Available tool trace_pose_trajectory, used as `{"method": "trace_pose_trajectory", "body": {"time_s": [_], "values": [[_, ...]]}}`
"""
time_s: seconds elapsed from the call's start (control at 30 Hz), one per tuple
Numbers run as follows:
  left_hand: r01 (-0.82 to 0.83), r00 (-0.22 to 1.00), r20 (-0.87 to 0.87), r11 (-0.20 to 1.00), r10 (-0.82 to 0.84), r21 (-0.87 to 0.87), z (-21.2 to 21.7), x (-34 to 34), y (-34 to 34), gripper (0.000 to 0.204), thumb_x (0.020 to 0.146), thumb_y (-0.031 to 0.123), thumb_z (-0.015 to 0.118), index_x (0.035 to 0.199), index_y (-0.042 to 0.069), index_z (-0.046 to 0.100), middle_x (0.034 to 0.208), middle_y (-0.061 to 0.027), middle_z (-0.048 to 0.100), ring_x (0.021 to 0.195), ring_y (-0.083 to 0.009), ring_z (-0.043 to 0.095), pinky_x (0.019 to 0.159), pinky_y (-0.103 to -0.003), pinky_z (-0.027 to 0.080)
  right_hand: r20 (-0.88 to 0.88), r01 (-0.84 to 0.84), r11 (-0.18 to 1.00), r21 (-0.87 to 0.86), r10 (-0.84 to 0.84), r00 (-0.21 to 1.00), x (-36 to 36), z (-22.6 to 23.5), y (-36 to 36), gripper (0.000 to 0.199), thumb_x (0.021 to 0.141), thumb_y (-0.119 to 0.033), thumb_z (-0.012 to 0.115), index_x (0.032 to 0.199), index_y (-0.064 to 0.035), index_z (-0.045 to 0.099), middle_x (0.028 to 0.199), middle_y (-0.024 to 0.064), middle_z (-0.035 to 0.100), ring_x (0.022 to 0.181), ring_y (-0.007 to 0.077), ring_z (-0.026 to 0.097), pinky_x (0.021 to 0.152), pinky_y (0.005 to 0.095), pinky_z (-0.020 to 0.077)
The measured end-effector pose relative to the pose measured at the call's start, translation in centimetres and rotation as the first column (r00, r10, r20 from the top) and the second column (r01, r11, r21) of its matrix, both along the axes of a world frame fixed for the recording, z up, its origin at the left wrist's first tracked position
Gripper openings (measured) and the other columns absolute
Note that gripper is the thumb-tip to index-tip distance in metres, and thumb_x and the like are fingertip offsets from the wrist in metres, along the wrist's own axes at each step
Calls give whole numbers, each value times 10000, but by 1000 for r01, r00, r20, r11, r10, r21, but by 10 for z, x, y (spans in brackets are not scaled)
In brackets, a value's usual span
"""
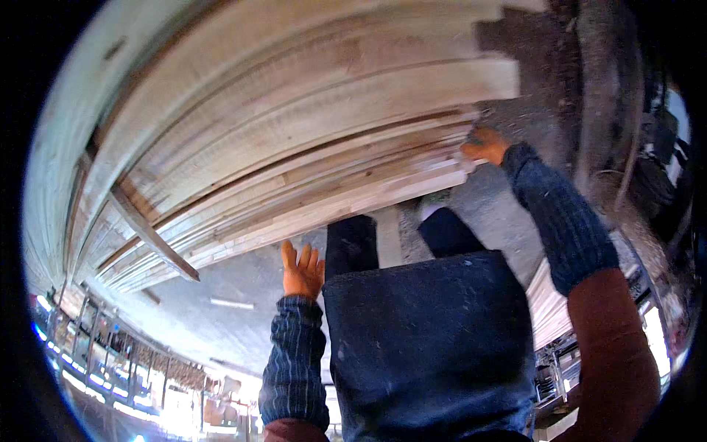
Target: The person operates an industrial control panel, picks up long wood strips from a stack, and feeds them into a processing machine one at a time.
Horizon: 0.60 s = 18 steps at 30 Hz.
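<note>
A stack of long, pale wooden boards [294, 195] runs from the lower left to the right in front of me. My right hand [484, 145], in an orange glove, is against the board ends at the right side of the stack. Its fingers look apart, pressing rather than wrapped around a board, though they are slightly blurred. My left hand [301, 269], also orange-gloved, hangs beside the stack's near edge with its fingers spread and nothing in them. Wider planks [331, 96] lie just beyond the narrow boards.
A thin wooden batten [155, 239] sticks out across the stack at the left. Grey concrete floor [243, 280] shows on the near side, with a pale strip [232, 303] lying on it. More pale boards [549, 302] are at my right, behind my arm. A dark apron [431, 324] covers my front.
</note>
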State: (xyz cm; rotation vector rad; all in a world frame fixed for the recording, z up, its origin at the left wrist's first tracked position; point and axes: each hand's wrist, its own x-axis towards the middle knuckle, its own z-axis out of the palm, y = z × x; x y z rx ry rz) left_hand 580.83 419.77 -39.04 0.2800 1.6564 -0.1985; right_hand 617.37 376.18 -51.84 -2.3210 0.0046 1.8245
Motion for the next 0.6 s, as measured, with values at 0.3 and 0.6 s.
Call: {"method": "trace_pose_trajectory", "body": {"time_s": [0.3, 0.6], "values": [[-334, 933, -41, 904, 357, 267, -95, 11, 25, 504, 940, 458, 661, 1278, 88, 597, 1172, -143, 712, 1105, -333, 682, 962, -523, 575, -430, 406, 913, 34, -354, 831, -8, -1, 58, 455, 984, -245, 675, 1411, -102, 613, 1378, 167, 637, 1206, 261, 640, 1017, 378, 512], [-432, 901, 68, 870, 429, 236, -46, -15, 11, 529, 893, 386, 730, 1320, 105, 591, 1282, -109, 673, 1179, -338, 633, 1055, -539, 498, -384, 621, 776, -110, -609, 694, -25, 62, 45, 585, 974, -427, 684, 1370, -5, 603, 1260, 173, 683, 1103, 273, 667, 974, 393, 551]]}}
